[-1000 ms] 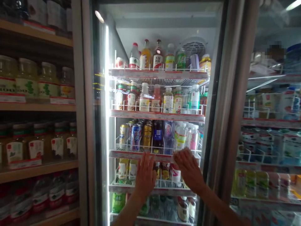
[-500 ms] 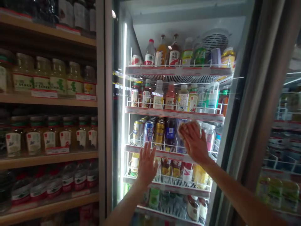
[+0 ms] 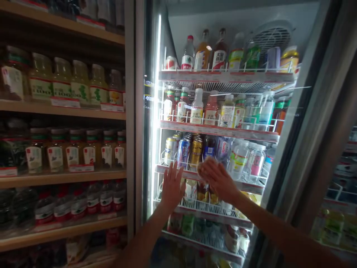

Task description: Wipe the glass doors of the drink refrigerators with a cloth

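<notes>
I face a lit drinks cooler whose glass door (image 3: 287,123) is closed, with bottles and cans on wire shelves behind it. My left hand (image 3: 172,186) lies flat on the glass, fingers spread, low on the left side below the can shelf (image 3: 181,152). My right hand (image 3: 216,178) presses a small pale cloth (image 3: 206,162) flat against the glass just right of it, in front of the third shelf.
Wooden shelves (image 3: 61,178) of bottled drinks fill the wall to the left of the cooler. The dark door frame (image 3: 323,123) runs diagonally at the right, and a second glass cooler (image 3: 343,175) stands beyond it.
My right hand rose from the lower shelf level to the can shelf, then swept left and down across the glass. My view shifted left; the left hand stayed flat on the glass.
</notes>
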The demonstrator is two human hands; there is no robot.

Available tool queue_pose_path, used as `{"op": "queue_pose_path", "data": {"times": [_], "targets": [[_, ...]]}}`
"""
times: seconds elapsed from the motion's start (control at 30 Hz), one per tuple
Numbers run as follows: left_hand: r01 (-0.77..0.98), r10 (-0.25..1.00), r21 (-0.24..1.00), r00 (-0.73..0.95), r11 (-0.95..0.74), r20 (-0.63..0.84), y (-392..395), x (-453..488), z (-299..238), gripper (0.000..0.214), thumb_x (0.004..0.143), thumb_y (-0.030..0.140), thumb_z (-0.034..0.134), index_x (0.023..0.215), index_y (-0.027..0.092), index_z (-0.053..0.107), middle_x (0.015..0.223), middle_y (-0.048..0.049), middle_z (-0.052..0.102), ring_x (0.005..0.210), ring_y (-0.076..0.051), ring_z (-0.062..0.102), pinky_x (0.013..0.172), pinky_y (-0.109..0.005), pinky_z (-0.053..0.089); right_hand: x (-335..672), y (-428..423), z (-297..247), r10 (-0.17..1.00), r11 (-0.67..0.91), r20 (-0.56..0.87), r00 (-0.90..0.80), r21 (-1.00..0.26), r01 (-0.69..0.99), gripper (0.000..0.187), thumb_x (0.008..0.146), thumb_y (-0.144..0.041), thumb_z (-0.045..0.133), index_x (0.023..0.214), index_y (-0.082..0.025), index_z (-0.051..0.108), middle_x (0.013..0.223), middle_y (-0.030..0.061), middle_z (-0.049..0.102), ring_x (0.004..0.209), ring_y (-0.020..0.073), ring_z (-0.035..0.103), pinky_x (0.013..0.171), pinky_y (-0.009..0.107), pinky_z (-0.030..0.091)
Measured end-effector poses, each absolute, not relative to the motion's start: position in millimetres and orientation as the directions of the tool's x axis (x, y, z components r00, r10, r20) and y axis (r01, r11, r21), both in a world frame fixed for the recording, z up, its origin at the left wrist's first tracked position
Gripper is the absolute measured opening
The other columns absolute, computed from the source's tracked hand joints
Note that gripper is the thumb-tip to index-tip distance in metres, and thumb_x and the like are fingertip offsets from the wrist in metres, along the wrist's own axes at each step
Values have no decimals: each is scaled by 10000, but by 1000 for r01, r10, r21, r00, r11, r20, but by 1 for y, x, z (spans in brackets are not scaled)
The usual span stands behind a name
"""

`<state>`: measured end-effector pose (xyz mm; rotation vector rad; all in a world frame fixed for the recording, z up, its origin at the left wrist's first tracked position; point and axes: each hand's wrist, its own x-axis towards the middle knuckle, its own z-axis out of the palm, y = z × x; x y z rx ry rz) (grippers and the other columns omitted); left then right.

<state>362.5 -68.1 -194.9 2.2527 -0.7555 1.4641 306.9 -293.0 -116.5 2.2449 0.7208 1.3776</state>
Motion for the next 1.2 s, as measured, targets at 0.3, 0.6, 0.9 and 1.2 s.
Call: {"op": "queue_pose_path", "data": {"times": [0.3, 0.6, 0.9, 1.2], "targets": [[-555, -249, -31, 321, -831, 914, -36, 371, -185, 570, 819, 148, 466, 1375, 156, 347, 1495, -150, 280, 1416, -286, 138, 1105, -505, 265, 319, -262, -100, 539, -840, 751, 382, 515, 174, 575, 830, -202, 468, 1395, -259, 375, 1498, 20, 324, 1421, 227, 150, 1147, 480, 67], [-525, -221, -8, 345, -851, 912, -13, 382, -187, 552, 821, 148, 455, 1366, 173, 365, 1501, -138, 274, 1407, -281, 180, 1094, -508, 290, 335, -238, -92, 494, -868, 794, 353, 473, 151, 599, 815, -202, 481, 1400, -252, 366, 1501, 51, 317, 1418, 246, 148, 1135, 502, 81], [-506, -193, 20, 366, -862, 910, 9, 395, -185, 579, 825, 160, 458, 1391, 190, 339, 1504, -121, 270, 1400, -280, 206, 1097, -509, 288, 348, -214, -87, 435, -900, 829, 351, 410, 147, 614, 809, -210, 494, 1406, -239, 354, 1516, 61, 278, 1420, 266, 131, 1127, 521, 103], [-461, -166, 32, 384, -887, 908, 46, 408, -183, 544, 809, 146, 461, 1348, 179, 399, 1479, -135, 323, 1380, -287, 266, 1077, -508, 323, 367, -174, -75, 479, -878, 806, 349, 441, 186, 632, 806, -197, 490, 1415, -240, 328, 1514, 54, 284, 1420, 264, 130, 1128, 516, 110]]}}
